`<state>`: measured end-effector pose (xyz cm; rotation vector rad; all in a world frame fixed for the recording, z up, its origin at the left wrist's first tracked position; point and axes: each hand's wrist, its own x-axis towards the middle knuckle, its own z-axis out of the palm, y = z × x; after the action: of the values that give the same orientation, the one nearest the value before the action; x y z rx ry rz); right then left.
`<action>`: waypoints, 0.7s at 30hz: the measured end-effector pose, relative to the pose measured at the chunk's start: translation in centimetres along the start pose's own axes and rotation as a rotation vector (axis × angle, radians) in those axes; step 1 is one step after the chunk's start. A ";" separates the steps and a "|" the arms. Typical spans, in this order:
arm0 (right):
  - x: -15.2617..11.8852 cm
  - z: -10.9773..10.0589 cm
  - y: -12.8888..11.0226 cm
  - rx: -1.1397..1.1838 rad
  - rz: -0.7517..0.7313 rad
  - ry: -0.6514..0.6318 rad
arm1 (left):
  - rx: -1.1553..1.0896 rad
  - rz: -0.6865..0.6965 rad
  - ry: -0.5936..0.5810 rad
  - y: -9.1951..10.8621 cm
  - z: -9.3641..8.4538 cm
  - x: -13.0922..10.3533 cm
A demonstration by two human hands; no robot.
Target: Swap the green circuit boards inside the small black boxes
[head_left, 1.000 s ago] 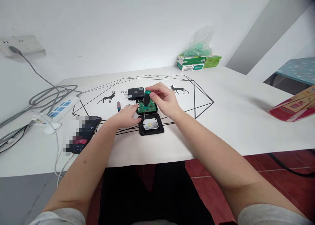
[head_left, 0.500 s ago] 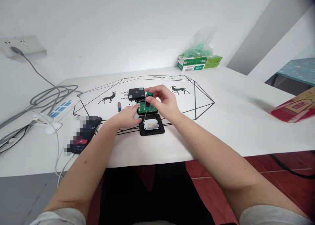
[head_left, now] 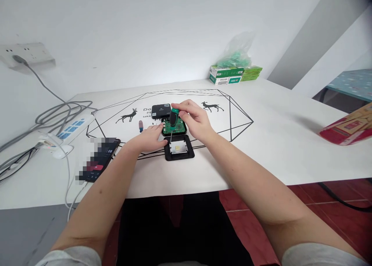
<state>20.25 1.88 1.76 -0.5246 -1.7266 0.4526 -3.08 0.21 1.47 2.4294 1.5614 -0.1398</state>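
My right hand (head_left: 197, 120) is closed around the black-and-green handle of a screwdriver (head_left: 174, 118), which leans with its top away from me. The thin shaft runs down toward the left corner of a black plastic cover (head_left: 190, 154) with a silver metal plate (head_left: 179, 148) in it. My left hand (head_left: 148, 139) lies palm down with stretched fingers; its fingertips reach the green circuit board (head_left: 170, 128) and its thumb touches the cover's left corner. The board sits in a black case directly behind the cover. Exactly where the screwdriver tip meets the cover is too small to tell.
Behind the board lies a black box (head_left: 161, 110). A small screwdriver (head_left: 141, 125) is left of it. A phone (head_left: 103, 161), a power strip (head_left: 76, 125) and cables lie at the left. Green boxes (head_left: 226, 73) stand by the wall; a red package (head_left: 348, 128) is at the right.
My right hand's fingers have shifted on the screwdriver handle, with the index finger now over its top and more of the handle showing. My left hand has stayed in place.
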 end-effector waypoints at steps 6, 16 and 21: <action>0.4 0.2 0.0 0.014 0.067 0.058 | 0.022 -0.002 0.002 0.1 0.1 0.1; -0.5 1.4 -0.6 0.186 0.180 0.109 | -0.012 0.012 0.034 -0.5 0.5 0.3; -0.8 1.3 -1.2 0.075 0.095 0.068 | 0.000 0.019 0.033 -0.6 0.6 0.5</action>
<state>19.00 0.45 1.55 -0.5636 -1.6180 0.5591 -3.36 0.69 0.75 2.4572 1.5519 -0.0966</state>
